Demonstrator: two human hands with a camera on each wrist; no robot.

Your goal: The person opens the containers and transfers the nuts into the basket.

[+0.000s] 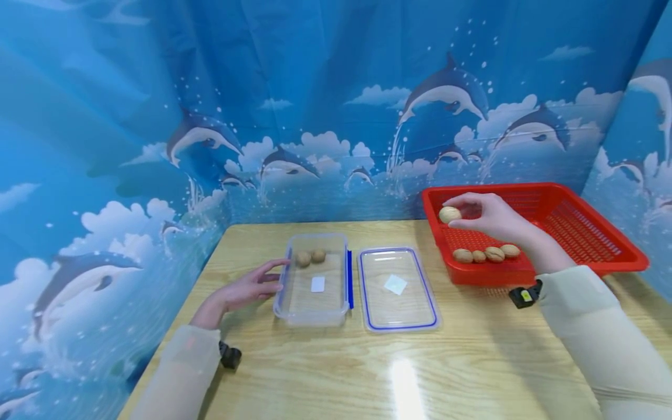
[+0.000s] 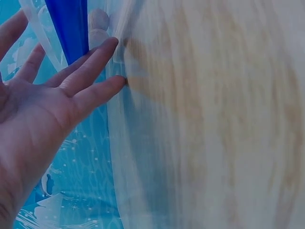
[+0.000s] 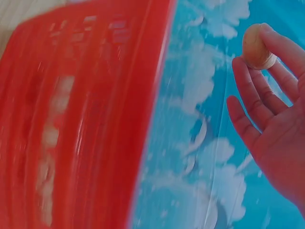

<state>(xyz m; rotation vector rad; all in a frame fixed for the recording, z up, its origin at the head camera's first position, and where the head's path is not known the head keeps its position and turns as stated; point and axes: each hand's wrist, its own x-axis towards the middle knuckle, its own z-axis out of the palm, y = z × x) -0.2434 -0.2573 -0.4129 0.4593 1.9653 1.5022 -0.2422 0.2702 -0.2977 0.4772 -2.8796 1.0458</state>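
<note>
Between thumb and fingers, my right hand (image 1: 492, 217) pinches a walnut (image 1: 450, 214) above the left side of the red basket (image 1: 532, 189). The right wrist view shows the same walnut (image 3: 257, 46) at the fingertips, with the other fingers spread. Several walnuts (image 1: 494, 254) lie in a row along the basket's near side. My left hand (image 1: 253, 286) rests its extended fingers against the left wall of a clear plastic container (image 1: 310, 318). Two walnuts (image 1: 311, 258) lie at the far end inside it, and a white label (image 1: 317, 284) shows near its middle.
A clear lid (image 1: 399, 303) with a blue seal lies flat right of the container, a pale square on it. A blue clip flap (image 1: 350, 280) hangs on the container's right side. Behind the wooden table (image 1: 325, 373) stands a dolphin-print curtain (image 1: 315, 87).
</note>
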